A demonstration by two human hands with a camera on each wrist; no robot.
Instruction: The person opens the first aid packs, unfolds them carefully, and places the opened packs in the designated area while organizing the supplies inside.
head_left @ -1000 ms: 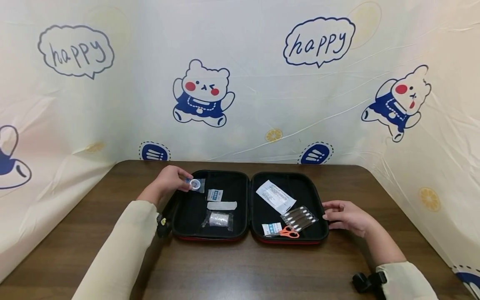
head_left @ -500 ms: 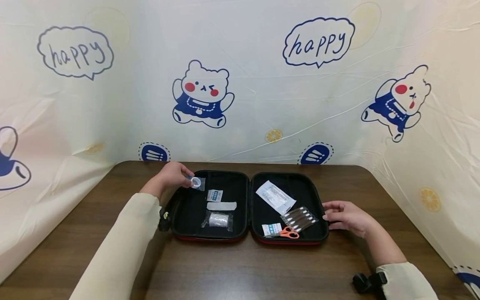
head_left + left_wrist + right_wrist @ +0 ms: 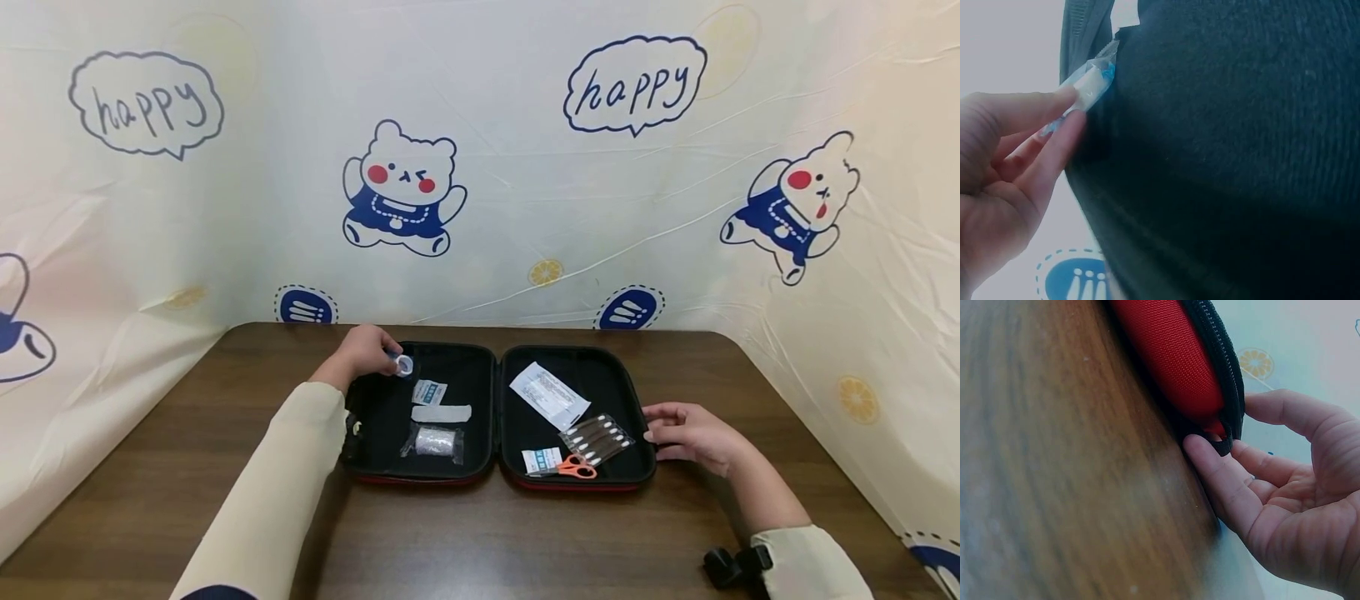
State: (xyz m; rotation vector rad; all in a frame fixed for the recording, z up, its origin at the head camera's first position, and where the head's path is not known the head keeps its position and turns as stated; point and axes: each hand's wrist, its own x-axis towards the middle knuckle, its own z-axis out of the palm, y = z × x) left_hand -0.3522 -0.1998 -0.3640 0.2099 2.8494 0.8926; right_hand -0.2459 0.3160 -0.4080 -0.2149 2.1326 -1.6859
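Observation:
In the head view a black-lined case (image 3: 480, 477) with a red outside lies unfolded on the table. My left hand (image 3: 365, 350) pinches a small white roll of tape (image 3: 405, 365) in a clear wrapper at the far left corner of the left half. The left wrist view shows thumb and fingertips on the wrapped tape (image 3: 1091, 86), beside the dark lining. At the right edge of the case my right hand (image 3: 693, 433) grips the rim. Up close, its thumb and fingers sit on either side of the zipped edge (image 3: 1225, 369), by a black loop.
The left half holds a small packet (image 3: 429, 392), a white strip (image 3: 441, 413) and a wrapped bandage roll (image 3: 435, 442). In the right half lie a white packet (image 3: 550, 396), cotton swabs (image 3: 597, 439), another small packet (image 3: 542, 460) and orange-handled scissors (image 3: 576, 468).
My left hand has moved slightly to the right with the tape, from the case's left edge to over its far left corner. The right hand stays at the rim.

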